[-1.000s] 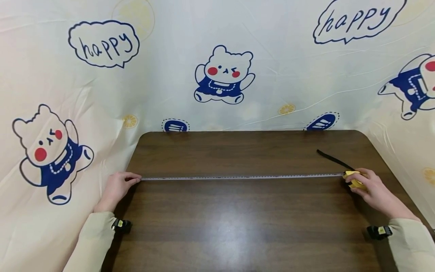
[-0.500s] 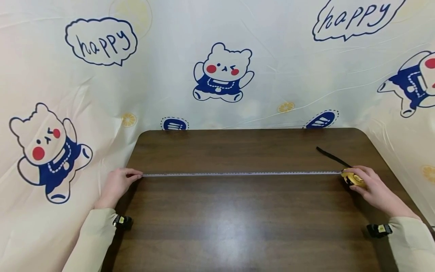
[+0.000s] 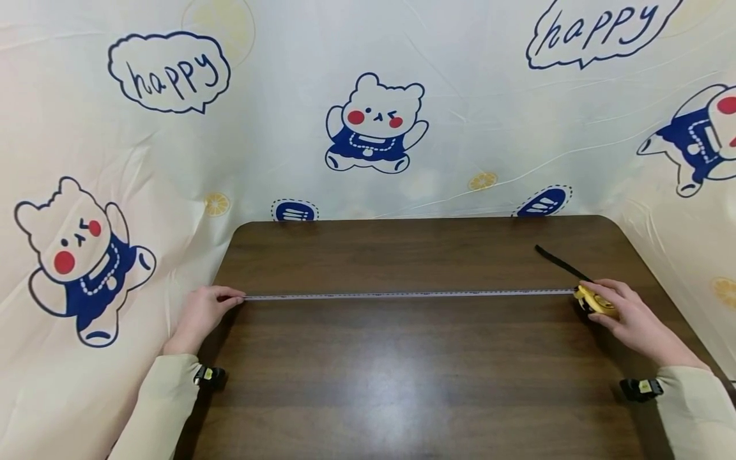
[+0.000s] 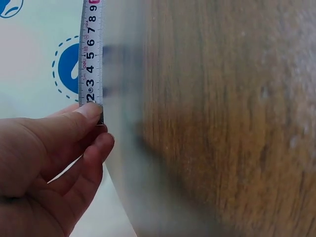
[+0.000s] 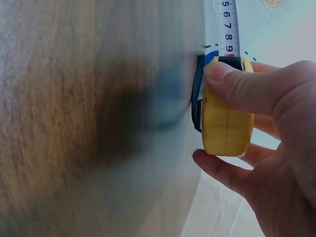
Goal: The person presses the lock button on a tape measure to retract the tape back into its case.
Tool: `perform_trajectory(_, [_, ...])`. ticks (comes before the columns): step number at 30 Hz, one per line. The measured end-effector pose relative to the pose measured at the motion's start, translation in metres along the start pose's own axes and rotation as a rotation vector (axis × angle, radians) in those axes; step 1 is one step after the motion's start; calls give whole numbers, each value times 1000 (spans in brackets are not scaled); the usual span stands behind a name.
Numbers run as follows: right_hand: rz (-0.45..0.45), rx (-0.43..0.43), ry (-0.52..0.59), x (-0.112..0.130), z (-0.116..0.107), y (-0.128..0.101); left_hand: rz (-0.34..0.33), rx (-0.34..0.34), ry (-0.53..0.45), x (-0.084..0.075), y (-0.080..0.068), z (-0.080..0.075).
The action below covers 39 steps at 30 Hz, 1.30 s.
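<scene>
A yellow tape measure [image 3: 595, 301] is gripped by my right hand [image 3: 629, 319] near the table's right side. Its white blade [image 3: 402, 295] runs straight out leftward across the table. My left hand [image 3: 204, 313] pinches the blade's free end at the table's left edge. In the left wrist view the thumb [image 4: 89, 112] lies over the end of the blade, just below the 2 mark. The right wrist view shows the yellow case [image 5: 228, 118] between thumb and fingers, with a black clip on its side. A black strap [image 3: 560, 260] trails from the case over the table.
The brown wooden table [image 3: 402, 370] has rounded far corners. A pale curtain [image 3: 276, 96] printed with bears and the word "happy" hangs behind it and along both sides. Each sleeve carries a small black wrist camera, such as the right one [image 3: 641, 390].
My left hand has shifted slightly right with the blade's end. The tape measure in my right hand has moved a little left and turned slightly. The view has tilted a bit.
</scene>
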State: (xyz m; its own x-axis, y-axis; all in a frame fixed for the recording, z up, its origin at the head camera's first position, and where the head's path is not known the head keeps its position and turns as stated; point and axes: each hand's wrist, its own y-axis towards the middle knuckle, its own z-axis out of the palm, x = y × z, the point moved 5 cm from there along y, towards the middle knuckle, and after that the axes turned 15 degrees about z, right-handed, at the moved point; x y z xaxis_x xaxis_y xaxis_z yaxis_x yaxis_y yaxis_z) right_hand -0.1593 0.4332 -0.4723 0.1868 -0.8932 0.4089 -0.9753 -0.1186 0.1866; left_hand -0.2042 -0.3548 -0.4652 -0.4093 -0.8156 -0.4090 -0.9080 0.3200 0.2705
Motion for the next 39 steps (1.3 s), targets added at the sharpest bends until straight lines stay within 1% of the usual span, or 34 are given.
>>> perform_trajectory(10, [-35,-4,13,7,2,4,-20,15,-11,1,1,4])
perform_trajectory(17, [-57,-15,12,14,2,7,-16,11,-14,-1,1,6])
perform_trajectory(27, [-43,12,0,21,4,7,14,-19,-10,-7,3,9])
perform_trajectory(30, [-36,20,-6,23,6,8,13,-23,-11,-8,3,10])
perform_trajectory(33, [-39,23,-9,26,7,10,9,-16,-22,-8,2,12])
perform_trajectory(39, [-80,-2,-9,33,6,14,-7,9,-56,-8,5,15])
